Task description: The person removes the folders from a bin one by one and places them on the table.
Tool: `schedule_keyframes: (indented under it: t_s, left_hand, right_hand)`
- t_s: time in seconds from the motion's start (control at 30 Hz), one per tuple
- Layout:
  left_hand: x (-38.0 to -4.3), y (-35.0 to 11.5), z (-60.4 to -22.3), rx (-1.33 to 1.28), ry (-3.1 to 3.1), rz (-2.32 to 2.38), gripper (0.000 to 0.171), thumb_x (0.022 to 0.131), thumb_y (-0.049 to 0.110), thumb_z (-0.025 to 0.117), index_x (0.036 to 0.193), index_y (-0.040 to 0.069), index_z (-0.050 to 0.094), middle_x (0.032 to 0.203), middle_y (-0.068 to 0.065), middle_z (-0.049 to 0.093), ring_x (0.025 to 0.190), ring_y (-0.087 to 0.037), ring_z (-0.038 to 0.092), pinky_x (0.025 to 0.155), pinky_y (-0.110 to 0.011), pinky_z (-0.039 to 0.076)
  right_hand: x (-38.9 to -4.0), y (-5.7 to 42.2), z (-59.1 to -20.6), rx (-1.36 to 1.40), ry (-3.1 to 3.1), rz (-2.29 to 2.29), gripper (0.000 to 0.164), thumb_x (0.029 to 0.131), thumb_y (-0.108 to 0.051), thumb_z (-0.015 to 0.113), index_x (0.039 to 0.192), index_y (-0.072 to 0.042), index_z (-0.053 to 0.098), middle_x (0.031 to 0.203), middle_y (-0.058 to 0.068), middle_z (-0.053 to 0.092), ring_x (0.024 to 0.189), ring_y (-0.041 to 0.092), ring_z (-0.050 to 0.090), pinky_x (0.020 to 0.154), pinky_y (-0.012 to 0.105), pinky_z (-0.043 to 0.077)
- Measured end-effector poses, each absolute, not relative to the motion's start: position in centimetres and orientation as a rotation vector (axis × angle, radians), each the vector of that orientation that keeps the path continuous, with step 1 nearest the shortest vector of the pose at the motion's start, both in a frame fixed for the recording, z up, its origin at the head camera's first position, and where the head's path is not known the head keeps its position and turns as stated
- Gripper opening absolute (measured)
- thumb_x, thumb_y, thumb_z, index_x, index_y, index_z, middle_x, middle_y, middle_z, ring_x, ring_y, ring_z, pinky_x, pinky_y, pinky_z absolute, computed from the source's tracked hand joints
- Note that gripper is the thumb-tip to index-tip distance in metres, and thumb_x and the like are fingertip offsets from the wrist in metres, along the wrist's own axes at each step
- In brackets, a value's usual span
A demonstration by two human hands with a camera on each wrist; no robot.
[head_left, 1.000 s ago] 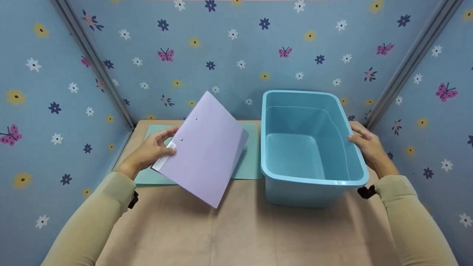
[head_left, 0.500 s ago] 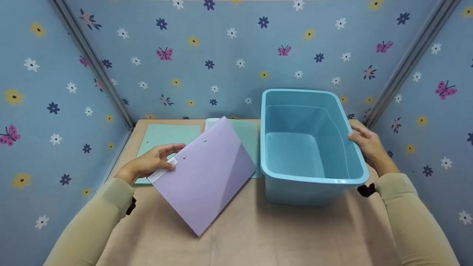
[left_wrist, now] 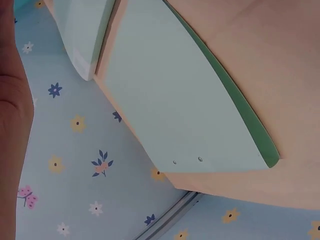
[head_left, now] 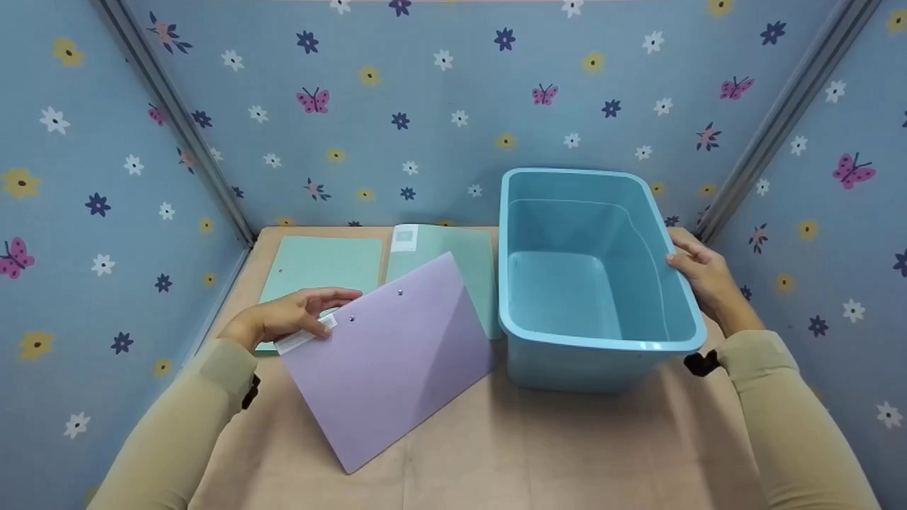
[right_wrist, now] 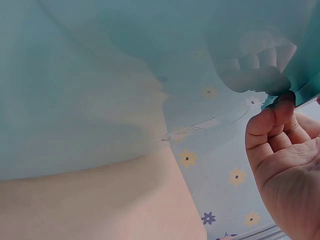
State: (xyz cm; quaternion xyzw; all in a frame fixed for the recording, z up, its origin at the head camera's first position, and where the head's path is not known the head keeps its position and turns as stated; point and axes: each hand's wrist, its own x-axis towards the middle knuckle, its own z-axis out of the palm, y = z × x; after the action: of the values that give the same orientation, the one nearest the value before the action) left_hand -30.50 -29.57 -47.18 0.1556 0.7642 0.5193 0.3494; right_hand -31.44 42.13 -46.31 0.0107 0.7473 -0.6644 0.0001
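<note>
My left hand point(head_left: 290, 317) pinches a light purple file folder point(head_left: 404, 361) by its labelled left edge, thumb on the cover. Two metal rivets show near that edge, and the folder slants with one corner towards me. Behind it lie a mint green folder point(head_left: 326, 262) on the left and a second green folder point(head_left: 453, 244) with a white label. In the left wrist view the riveted green folder point(left_wrist: 175, 90) lies flat with its lower cover showing. My right hand point(head_left: 708, 280) grips the right rim of a blue plastic bin point(head_left: 567, 368); the right wrist view shows the fingers curled at the rim.
The bin stands upright at the right of the tan table point(head_left: 496, 453), and its inside floor shows bare. A blue flowered wall point(head_left: 453, 92) rises behind the table, with metal corner posts point(head_left: 184, 120) at both sides.
The left hand has lowered the purple folder towards me and turned it flatter, uncovering more of both green folders behind. The right hand and bin stay in place.
</note>
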Motion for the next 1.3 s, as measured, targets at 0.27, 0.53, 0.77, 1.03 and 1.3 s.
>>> schedule_keyframes:
  t_s: [0.27, 0.53, 0.77, 1.03, 1.3]
  left_hand:
    - [-30.9, -29.9, -46.8, 0.345, 1.972, 1.174, 0.084, 0.089, 0.007, 0.075, 0.167, 0.020, 0.045, 0.168, -0.009, 0.049, 0.127, -0.024, 0.067, 0.100, -0.038, 0.062]
    - [-31.6, -29.0, -46.5, 0.276, 2.033, 1.052, 0.083, 0.091, 0.009, 0.077, 0.165, 0.029, 0.048, 0.169, -0.011, 0.047, 0.123, -0.029, 0.071, 0.099, -0.045, 0.063]
    - [-31.9, -27.8, -47.0, 0.404, 2.241, 0.876, 0.067, 0.100, 0.021, 0.075, 0.163, 0.026, 0.052, 0.167, -0.022, 0.046, 0.132, -0.040, 0.066, 0.110, -0.059, 0.056]
    - [-31.9, -27.0, -48.1, 0.392, 2.377, 0.864, 0.062, 0.096, 0.015, 0.075, 0.156, 0.026, 0.061, 0.153, -0.019, 0.056, 0.122, -0.037, 0.064, 0.108, -0.056, 0.054]
    - [-32.6, -26.3, -49.3, 0.479, 2.510, 0.832, 0.051, 0.099, 0.015, 0.071, 0.150, 0.016, 0.067, 0.145, -0.022, 0.062, 0.133, -0.042, 0.056, 0.116, -0.063, 0.045]
  right_hand:
    - [-31.5, 42.1, -46.3, 0.022, 2.327, -2.108, 0.066, 0.108, -0.020, 0.069, 0.166, -0.004, 0.042, 0.109, -0.015, 0.080, 0.091, 0.005, 0.079, 0.078, 0.020, 0.063]
    - [-31.6, 42.1, -46.3, 0.016, 2.362, -2.081, 0.066, 0.109, -0.021, 0.068, 0.167, -0.003, 0.041, 0.110, -0.017, 0.079, 0.091, 0.004, 0.078, 0.078, 0.020, 0.063]
    - [-31.6, 42.2, -46.4, 0.019, 2.348, -2.086, 0.066, 0.108, -0.020, 0.069, 0.166, -0.003, 0.042, 0.107, -0.015, 0.081, 0.091, 0.005, 0.078, 0.078, 0.020, 0.063]
    - [-31.5, 42.0, -46.4, -0.009, 2.353, -2.081, 0.067, 0.108, -0.021, 0.071, 0.166, -0.004, 0.043, 0.110, -0.014, 0.081, 0.092, 0.006, 0.079, 0.078, 0.021, 0.064]
    - [-31.6, 42.2, -46.5, -0.054, 2.275, -2.150, 0.065, 0.108, -0.015, 0.068, 0.166, 0.000, 0.041, 0.111, -0.009, 0.082, 0.092, 0.009, 0.080, 0.078, 0.022, 0.064]
